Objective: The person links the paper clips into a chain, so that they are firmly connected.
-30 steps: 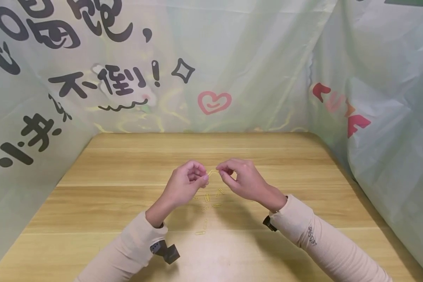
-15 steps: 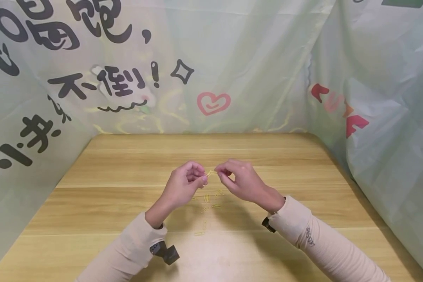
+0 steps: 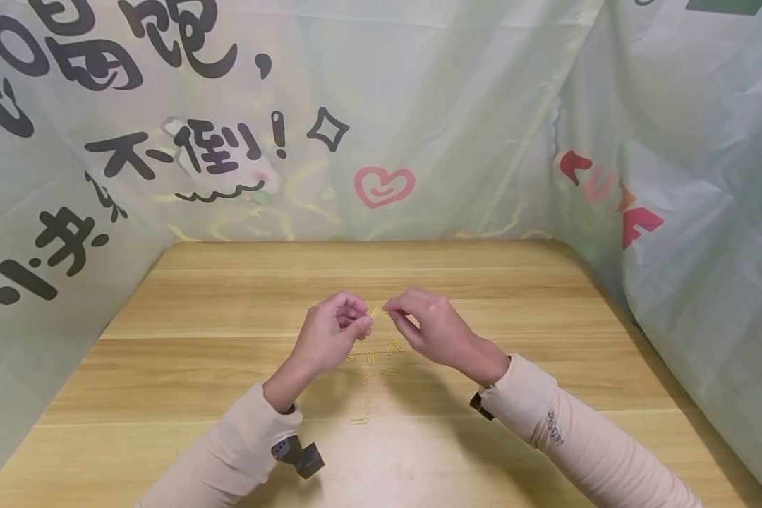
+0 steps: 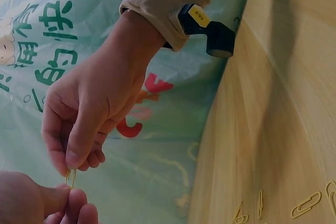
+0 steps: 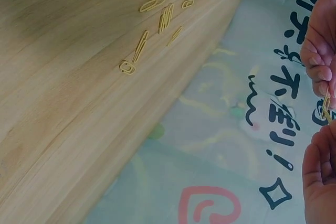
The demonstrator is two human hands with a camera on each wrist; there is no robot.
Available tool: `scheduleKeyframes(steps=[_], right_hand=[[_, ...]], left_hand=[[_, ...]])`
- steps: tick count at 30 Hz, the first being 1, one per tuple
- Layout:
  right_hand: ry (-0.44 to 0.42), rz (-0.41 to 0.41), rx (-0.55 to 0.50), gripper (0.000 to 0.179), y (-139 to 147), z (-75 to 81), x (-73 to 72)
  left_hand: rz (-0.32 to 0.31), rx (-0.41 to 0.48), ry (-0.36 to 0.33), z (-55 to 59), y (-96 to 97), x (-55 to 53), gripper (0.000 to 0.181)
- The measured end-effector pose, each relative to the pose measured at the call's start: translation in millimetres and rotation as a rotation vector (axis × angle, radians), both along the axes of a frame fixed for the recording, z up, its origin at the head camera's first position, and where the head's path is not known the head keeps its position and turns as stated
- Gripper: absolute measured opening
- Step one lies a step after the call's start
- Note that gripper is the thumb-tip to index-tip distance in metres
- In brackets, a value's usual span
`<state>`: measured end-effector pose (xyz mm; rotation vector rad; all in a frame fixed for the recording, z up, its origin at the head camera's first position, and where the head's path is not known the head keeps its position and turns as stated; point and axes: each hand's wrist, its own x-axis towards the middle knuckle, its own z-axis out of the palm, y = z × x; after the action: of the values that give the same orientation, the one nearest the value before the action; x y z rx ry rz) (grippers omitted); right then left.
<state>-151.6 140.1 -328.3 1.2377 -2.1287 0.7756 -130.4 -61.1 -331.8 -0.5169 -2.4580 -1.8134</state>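
Above the middle of the table, the left hand [image 3: 331, 335] pinches a yellow paper clip [image 3: 375, 312] between thumb and fingers. The right hand [image 3: 437, 326] comes in from the other side, and its thumb and forefinger pinch yellow wire at the far end, seemingly a second paper clip [image 3: 384, 310] touching the first. Fingertips hide parts of both, so I cannot tell if they are linked. In the left wrist view, thin yellow wire [image 4: 70, 178] spans the small gap between the hands. Beneath them, several loose yellow paper clips [image 3: 372, 357] lie on the wood.
The wooden table [image 3: 228, 282] is bordered by pale green printed curtains [image 3: 457, 127] at the back and sides. More paper clips [image 3: 359, 421] lie nearer the front. Each wrist carries a small black camera, such as the left wrist camera [image 3: 298, 457].
The right hand has moved slightly left, closer to the left hand, and the visible wire between them has shortened. The left hand has barely moved, and both keep their pinch.
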Motion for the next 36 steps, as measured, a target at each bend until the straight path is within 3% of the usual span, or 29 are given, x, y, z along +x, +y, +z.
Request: scheduleKeyframes(steps=[7, 15, 18, 26, 30, 33, 36], right_hand=[[0.073, 0.020, 0.032, 0.016, -1.6, -0.2, -0.4], [0.070, 0.017, 0.041, 0.016, -3.3, -0.5, -0.2], [0.035, 0.017, 0.032, 0.014, -3.1, -0.1, 0.8], [-0.160, 0.003, -0.034, 0.010, -2.4, -0.4, 2.3], [-0.227, 0.033, -0.029, 0.010, -2.3, -1.1, 2.6], [-0.246, 0.049, -0.029, 0.009, -3.3, -1.1, 2.7], [-0.209, 0.043, -0.033, 0.008, -4.0, -1.1, 2.7]], left_hand=[[0.037, 0.010, -0.010, 0.6, 2.7, 0.2, 0.011], [0.070, -0.015, 0.006, 1.8, 4.7, 1.5, 0.013], [0.078, -0.025, 0.014, 1.5, 5.1, 2.1, 0.014], [0.084, -0.066, 0.045, -2.0, 5.8, 1.6, 0.017], [0.070, -0.075, 0.061, -1.4, 6.6, 2.8, 0.019], [0.052, -0.067, 0.055, -1.2, 6.0, 2.4, 0.020], [0.031, -0.022, 0.003, -1.6, 4.6, 0.3, 0.018]])
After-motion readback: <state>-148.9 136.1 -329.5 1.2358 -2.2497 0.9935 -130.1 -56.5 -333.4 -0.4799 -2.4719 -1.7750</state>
